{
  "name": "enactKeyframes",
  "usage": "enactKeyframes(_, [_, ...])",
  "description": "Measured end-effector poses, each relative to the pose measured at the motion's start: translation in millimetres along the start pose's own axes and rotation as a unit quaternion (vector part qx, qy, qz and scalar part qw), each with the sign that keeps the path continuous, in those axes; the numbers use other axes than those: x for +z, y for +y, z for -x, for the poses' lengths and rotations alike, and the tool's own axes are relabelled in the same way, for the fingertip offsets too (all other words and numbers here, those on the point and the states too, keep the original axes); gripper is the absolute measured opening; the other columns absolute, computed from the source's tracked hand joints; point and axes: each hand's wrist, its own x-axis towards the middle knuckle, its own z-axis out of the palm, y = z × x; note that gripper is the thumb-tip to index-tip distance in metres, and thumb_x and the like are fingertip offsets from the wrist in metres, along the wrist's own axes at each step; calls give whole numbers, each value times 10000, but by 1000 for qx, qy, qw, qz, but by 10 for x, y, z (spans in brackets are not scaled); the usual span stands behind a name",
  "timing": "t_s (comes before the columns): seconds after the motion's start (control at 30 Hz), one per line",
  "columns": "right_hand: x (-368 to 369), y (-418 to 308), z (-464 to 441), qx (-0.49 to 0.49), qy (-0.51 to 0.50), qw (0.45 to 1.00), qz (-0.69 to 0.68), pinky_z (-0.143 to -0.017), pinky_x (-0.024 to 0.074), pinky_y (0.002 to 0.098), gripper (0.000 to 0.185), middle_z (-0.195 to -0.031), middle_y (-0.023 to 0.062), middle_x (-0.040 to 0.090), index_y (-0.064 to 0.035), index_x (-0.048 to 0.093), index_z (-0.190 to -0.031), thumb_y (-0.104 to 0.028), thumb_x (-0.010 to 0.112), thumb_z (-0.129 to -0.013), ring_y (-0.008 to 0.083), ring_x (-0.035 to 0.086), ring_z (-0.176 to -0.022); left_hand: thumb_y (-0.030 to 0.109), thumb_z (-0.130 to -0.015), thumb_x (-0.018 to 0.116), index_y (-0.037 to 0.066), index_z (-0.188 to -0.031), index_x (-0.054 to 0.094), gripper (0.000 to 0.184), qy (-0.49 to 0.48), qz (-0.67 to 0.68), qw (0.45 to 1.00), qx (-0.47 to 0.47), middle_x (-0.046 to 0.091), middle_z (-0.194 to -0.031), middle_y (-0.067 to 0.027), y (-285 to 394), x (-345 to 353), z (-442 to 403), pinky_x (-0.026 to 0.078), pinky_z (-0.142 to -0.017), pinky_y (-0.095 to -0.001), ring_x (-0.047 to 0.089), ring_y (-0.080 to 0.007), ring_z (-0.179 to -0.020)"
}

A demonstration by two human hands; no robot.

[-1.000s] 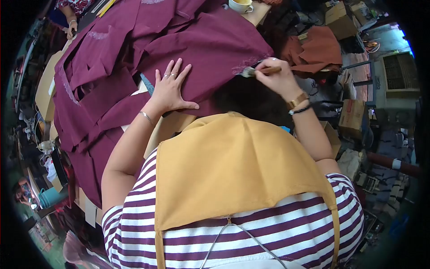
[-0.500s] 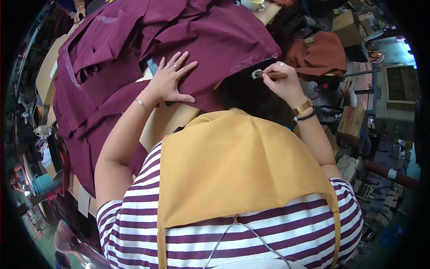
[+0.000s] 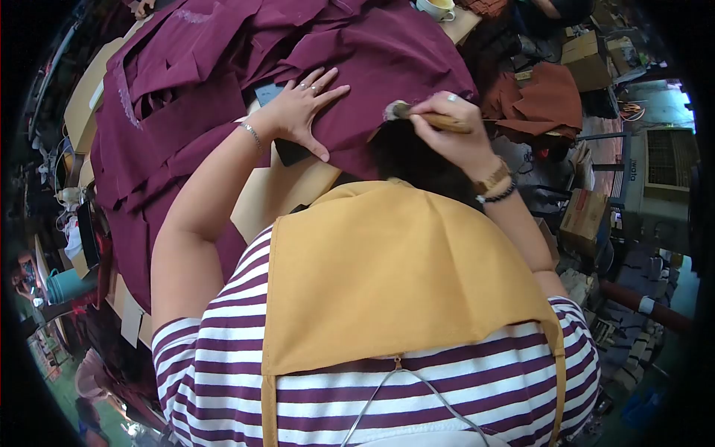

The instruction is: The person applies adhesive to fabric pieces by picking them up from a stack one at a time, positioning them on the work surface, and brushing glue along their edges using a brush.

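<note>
Maroon sheets of fabric or leather (image 3: pixel 357 56) lie piled and overlapping over the work surface, with whitish smears along some edges. My left hand (image 3: pixel 309 112) rests flat on the pile with its fingers spread. Just under its wrist and palm shows a dark flat object (image 3: pixel 292 153), partly covered. A stubby brush (image 3: pixel 439 121) with a wooden handle and pale bristles is held in my right hand (image 3: pixel 458 134). Its bristles point left and are over or against the near right part of the maroon sheet; contact cannot be made out.
A pale cup (image 3: pixel 439 10) stands at the far table edge. Rust-brown pieces (image 3: pixel 540 97) lie at the right, near cardboard boxes (image 3: pixel 585 216). Another person's hand (image 3: pixel 141 9) shows at the top left. A bare tan part of the table (image 3: pixel 272 197) lies before me.
My right hand has brought the brush left, from the sheet's right edge inward over the sheet. My left hand has shifted slightly right and up, and more of the dark flat object shows.
</note>
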Motion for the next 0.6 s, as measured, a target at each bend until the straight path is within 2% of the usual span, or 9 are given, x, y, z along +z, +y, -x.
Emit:
enactKeyframes(0.1, [311,154,-22,-36,-40,998,-19,-636,499,330,91,-765,112,642,-36,668,-826,-62,715,-752,258,643,-696,789,-396,779,220,-1548,234,1396,-8,6,1000,1,137,-1606,-188,-24,-25,-100,291,-1081,-614,184,-431,-1453])
enactKeyframes(0.13, [266,184,8,-22,-51,998,-30,-675,494,318,93,-799,95,655,-31,672,-831,-53,725,-758,237,637,-724,785,-393,783,222,-1548,232,1399,-13,8,1000,3,135,-1606,-188,-39,-19,-123,293,-1082,-609,189,-432,-1451])
enactKeyframes(0.23, [-74,236,12,38,-103,993,41,-650,508,339,76,-749,121,639,-32,666,-788,-70,703,-734,262,641,-695,775,-390,793,229,-1551,221,1405,-12,9,1000,9,125,-1609,-188,-52,-22,-154,297,-1084,-605,200,-436,-1447])
enactKeyframes(0.27, [-167,207,18,54,-93,992,69,-651,508,334,74,-736,119,636,-30,667,-775,-73,706,-730,260,638,-690,771,-390,796,232,-1553,216,1407,-12,8,1000,11,121,-1610,-188,-48,-32,-149,298,-1084,-605,204,-437,-1446])
enactKeyframes(0.37, [-154,67,-98,4,-39,999,12,-642,507,332,78,-761,108,643,-34,671,-809,-57,710,-745,256,638,-693,759,-393,805,242,-1556,199,1410,-39,10,999,11,104,-1614,-183,-60,-107,-204,296,-1088,-607,202,-439,-1446])
enactKeyframes(0.47, [149,4,-195,-20,-67,995,-65,-644,508,339,82,-779,109,642,-40,670,-827,-49,710,-756,267,638,-702,749,-395,812,250,-1559,177,1417,-51,-4,999,15,82,-1620,-171,-90,-133,-292,293,-1094,-608,201,-436,-1449])
enactKeyframes(0.5, [234,124,-155,-70,-113,991,-22,-667,506,310,96,-795,96,648,-26,672,-846,-52,727,-771,240,649,-738,744,-395,815,252,-1560,173,1418,-59,-14,998,16,77,-1621,-167,-98,-153,-321,292,-1096,-609,198,-434,-1450])
enactKeyframes(0.57, [144,142,-87,-74,-111,990,-37,-647,511,356,75,-781,118,633,-51,659,-814,-50,706,-756,313,632,-720,734,-396,822,255,-1560,165,1420,-76,-32,996,17,68,-1624,-158,-113,-178,-363,290,-1099,-610,193,-429,-1454])
enactKeyframes(0.6, [32,161,-87,-63,-134,989,-21,-647,512,356,73,-789,117,636,-51,658,-812,-51,704,-756,313,633,-723,731,-395,825,257,-1560,164,1421,-72,-26,997,26,65,-1625,-156,-142,-172,-381,288,-1099,-612,190,-428,-1455])
